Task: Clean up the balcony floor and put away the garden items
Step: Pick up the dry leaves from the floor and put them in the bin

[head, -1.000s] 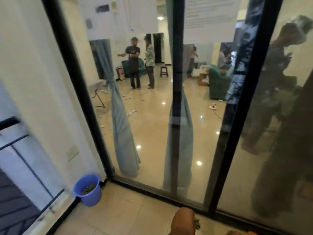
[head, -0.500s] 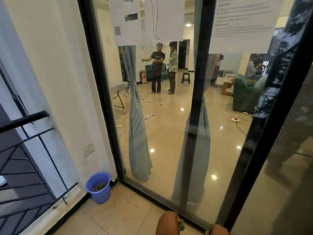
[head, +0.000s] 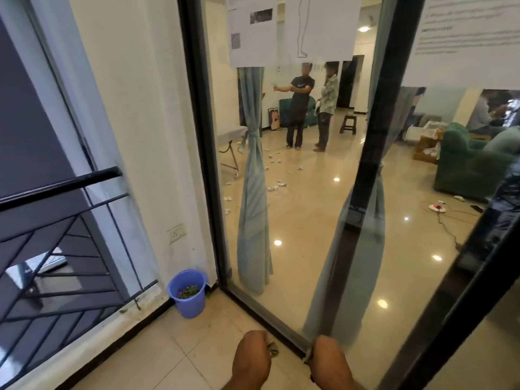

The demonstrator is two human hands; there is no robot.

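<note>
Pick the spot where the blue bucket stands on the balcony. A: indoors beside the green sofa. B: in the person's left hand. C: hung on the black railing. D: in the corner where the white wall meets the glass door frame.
D: the blue bucket stands on the tiled floor in the corner, below the wall socket and beside the black door frame, with green scraps inside.

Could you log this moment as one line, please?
left hand: grips green debris | right hand: grips green debris | blue bucket: corner, holds leaves
</note>
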